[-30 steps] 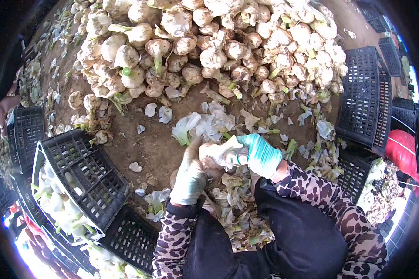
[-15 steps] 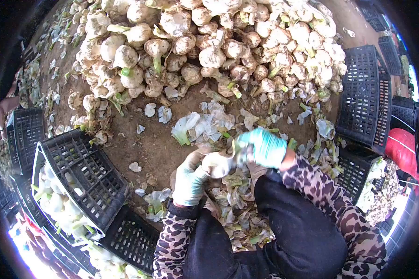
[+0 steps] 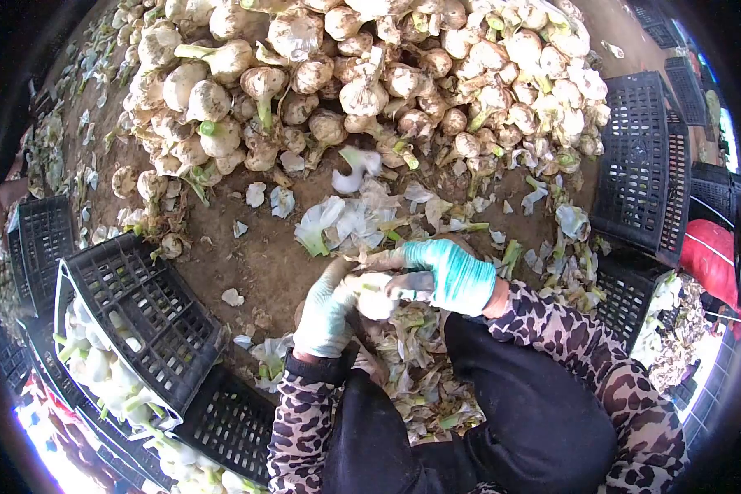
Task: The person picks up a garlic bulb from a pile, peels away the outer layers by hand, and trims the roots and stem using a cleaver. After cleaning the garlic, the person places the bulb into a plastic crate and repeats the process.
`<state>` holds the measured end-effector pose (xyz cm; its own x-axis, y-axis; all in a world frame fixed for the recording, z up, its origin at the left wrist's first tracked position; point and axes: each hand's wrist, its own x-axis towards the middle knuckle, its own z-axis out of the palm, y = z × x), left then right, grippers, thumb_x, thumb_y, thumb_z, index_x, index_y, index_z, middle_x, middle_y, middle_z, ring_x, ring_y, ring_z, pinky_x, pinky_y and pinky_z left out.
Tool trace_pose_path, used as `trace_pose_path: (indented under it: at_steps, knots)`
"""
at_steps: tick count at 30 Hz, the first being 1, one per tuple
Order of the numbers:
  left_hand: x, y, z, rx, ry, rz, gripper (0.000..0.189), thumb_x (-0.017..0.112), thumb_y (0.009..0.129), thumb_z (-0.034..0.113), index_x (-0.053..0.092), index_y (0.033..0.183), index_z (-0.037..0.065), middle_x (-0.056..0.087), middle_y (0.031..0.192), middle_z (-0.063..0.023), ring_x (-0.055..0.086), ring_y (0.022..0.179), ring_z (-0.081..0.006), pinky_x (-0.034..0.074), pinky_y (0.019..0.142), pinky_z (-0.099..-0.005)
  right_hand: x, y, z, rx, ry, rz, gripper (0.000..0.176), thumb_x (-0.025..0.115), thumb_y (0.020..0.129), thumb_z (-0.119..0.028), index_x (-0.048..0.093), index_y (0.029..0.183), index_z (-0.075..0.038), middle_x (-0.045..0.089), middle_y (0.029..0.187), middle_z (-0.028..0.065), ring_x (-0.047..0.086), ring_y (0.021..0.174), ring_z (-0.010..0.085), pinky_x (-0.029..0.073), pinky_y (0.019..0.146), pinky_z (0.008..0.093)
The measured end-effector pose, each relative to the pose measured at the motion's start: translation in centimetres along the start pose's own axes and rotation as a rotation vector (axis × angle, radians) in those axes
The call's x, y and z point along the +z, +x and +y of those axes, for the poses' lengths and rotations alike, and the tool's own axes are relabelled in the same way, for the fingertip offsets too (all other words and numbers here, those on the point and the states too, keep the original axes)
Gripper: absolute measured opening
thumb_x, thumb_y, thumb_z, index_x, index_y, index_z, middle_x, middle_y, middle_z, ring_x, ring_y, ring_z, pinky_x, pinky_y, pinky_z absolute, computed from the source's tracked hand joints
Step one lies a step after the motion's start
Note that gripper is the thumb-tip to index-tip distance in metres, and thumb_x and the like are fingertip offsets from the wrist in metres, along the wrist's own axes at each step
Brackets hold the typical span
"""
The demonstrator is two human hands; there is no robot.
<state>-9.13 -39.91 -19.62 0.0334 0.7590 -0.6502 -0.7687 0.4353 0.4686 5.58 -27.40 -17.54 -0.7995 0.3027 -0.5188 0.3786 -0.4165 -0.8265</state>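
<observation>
A peeled white garlic bulb (image 3: 376, 301) is between my two hands, above the littered ground in front of my knees. My left hand (image 3: 324, 317), in a pale glove with soiled fingers, is closed around its left side. From the right, my right hand (image 3: 459, 278), in a teal-striped glove, has its fingers bent over the top of the bulb. A dark grey strip lies along its thumb side against the bulb; I cannot tell whether it is a blade or a soiled thumb. Pieces of white garlic skin (image 3: 356, 218) lie just beyond the hands.
A large heap of unpeeled garlic (image 3: 362, 95) rises ahead. At left, a tilted black crate (image 3: 152, 309) holds peeled white bulbs. More black crates (image 3: 638, 165) stand at right, near a red sack (image 3: 710, 259). Skins and leaf scraps (image 3: 424, 362) cover the ground between my legs.
My right hand has come in left and lower onto the bulb, no longer blurred. A curled white skin piece now lies at the heap's foot. The view has shifted slightly.
</observation>
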Motion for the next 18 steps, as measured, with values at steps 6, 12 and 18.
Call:
trace_pose_path:
  at_steps: [6, 12, 18]
  knots:
    - [0.0, 1.6, -2.6, 0.052, -0.158, 0.381, 0.034, 0.05, 0.084, 0.022, 0.049, 0.106, -0.003, 0.057, 0.091, -0.0102, 0.056, 0.078, -0.0184, 0.047, 0.068, -0.029, 0.8, -0.1, 1.6, 0.045, -0.028, 0.152, 0.028, 0.056, 0.081, -0.008, 0.054, 0.107, 0.002, 0.061, 0.092, 0.0065, 0.057, 0.084, 0.0112, 0.045, 0.071, 0.0211]
    - [1.5, 1.5, -0.9, 0.185, 0.418, 0.407, 0.029, 0.051, 0.084, 0.015, 0.05, 0.107, -0.002, 0.056, 0.087, -0.0075, 0.053, 0.076, -0.0133, 0.043, 0.066, -0.0225, 1.2, -0.3, 1.0, -0.028, 0.113, 0.07, 0.032, 0.056, 0.083, -0.013, 0.053, 0.11, 0.001, 0.062, 0.09, 0.0066, 0.056, 0.082, 0.0076, 0.044, 0.067, 0.0201]
    - [1.7, 1.4, -0.5, 0.055, 0.139, 0.318, 0.027, 0.05, 0.085, 0.015, 0.051, 0.106, -0.003, 0.057, 0.083, -0.0077, 0.054, 0.068, -0.0128, 0.044, 0.061, -0.0227, 0.4, -0.5, 1.3, -0.177, -0.39, 0.039, 0.03, 0.058, 0.081, -0.02, 0.058, 0.103, 0.0, 0.063, 0.081, 0.0109, 0.058, 0.071, 0.0105, 0.046, 0.061, 0.0259]
